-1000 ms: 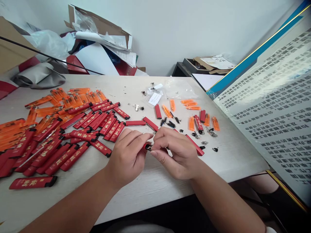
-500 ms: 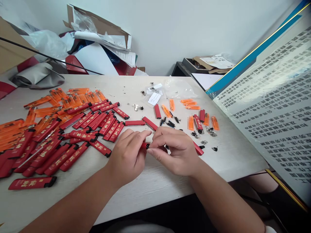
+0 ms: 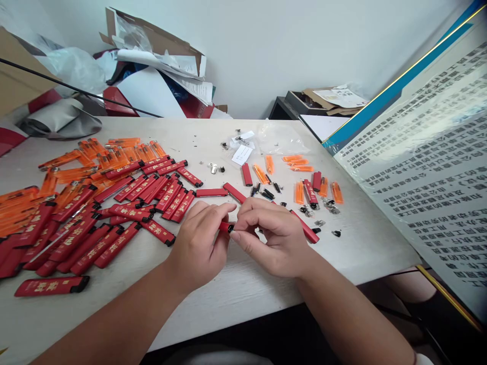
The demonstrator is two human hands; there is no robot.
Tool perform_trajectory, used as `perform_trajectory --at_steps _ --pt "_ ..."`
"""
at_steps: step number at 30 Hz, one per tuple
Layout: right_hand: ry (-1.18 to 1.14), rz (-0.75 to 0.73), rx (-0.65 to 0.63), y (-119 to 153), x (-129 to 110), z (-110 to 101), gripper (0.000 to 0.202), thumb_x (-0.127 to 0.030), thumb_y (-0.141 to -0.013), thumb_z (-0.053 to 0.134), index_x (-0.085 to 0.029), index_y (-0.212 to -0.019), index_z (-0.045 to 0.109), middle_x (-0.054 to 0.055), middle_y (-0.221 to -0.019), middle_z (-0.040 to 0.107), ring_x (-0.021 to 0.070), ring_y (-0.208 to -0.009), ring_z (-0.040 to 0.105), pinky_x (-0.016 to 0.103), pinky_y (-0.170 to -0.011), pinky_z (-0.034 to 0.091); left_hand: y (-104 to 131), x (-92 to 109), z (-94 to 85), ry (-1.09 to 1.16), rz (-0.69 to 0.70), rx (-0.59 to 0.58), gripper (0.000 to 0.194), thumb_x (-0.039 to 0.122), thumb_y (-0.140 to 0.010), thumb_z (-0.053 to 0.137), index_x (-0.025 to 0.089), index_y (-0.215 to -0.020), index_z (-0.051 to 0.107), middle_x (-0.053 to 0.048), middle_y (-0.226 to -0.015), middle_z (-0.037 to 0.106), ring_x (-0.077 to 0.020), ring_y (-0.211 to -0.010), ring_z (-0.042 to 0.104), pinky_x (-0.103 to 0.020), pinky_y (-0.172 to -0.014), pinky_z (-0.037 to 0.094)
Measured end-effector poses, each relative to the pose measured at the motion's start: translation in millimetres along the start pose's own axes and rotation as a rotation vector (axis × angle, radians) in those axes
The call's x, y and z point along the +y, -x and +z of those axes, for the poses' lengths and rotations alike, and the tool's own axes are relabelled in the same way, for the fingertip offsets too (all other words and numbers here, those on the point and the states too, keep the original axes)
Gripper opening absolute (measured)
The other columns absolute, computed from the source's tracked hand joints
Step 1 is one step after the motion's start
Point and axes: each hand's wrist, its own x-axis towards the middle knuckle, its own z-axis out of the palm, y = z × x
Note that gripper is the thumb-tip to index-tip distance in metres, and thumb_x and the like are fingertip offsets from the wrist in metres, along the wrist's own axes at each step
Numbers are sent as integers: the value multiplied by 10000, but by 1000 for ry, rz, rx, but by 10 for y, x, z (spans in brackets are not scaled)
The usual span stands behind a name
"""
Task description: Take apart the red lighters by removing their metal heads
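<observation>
In the middle of the table, my left hand [image 3: 200, 241] is closed around a red lighter [image 3: 225, 226], its black end pointing right. My right hand [image 3: 272, 238] is closed in a pinch right at that end, thumb and fingertips touching it; whatever lies between them is hidden. Most of the lighter is covered by my left fingers. Just beyond my hands lie a red lighter body [image 3: 211, 192] and another red one [image 3: 234, 193], partly behind my right hand. A red lighter with a black end [image 3: 307, 229] lies right of my right hand.
Left of my hands are piles of red lighters [image 3: 89, 248] with gold characters and orange lighters [image 3: 125, 152]. Small black parts [image 3: 267, 193], metal pieces [image 3: 331, 205] and orange bodies [image 3: 299, 192] lie scattered rightward. A large printed board [image 3: 426, 167] leans in from the right.
My hands stay together around the lighter's black end. The lighter and my fingers have shifted very slightly; the scattered parts lie as before.
</observation>
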Motion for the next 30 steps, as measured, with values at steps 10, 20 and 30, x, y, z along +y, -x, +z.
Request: perform_trajectory --at_steps 10,20,30 --pt "215 -156 106 23 17 101 116 -58 -816 546 -171 -792 529 15 -696 498 119 -622 464 251 -520 400 -5 14 1 -51 18 76 195 31 -845 518 177 -955 587 -48 -828 680 -185 -768 537 -340 -713 428" --pt "535 -385 14 76 1 126 134 -60 -837 520 -173 -771 549 30 -707 543 129 -612 472 265 -482 362 -72 -23 34 306 -55 26 157 82 -845 515 190 -922 598 -47 -919 662 -183 -891 584 -351 -785 481" --pt "175 -161 -56 21 -28 -62 110 -80 -870 487 -174 -813 476 21 -745 473 130 -696 457 260 -575 403 -68 -133 87 445 -254 -159 153 102 -838 561 213 -867 662 -23 -828 652 -173 -805 576 -333 -761 474"
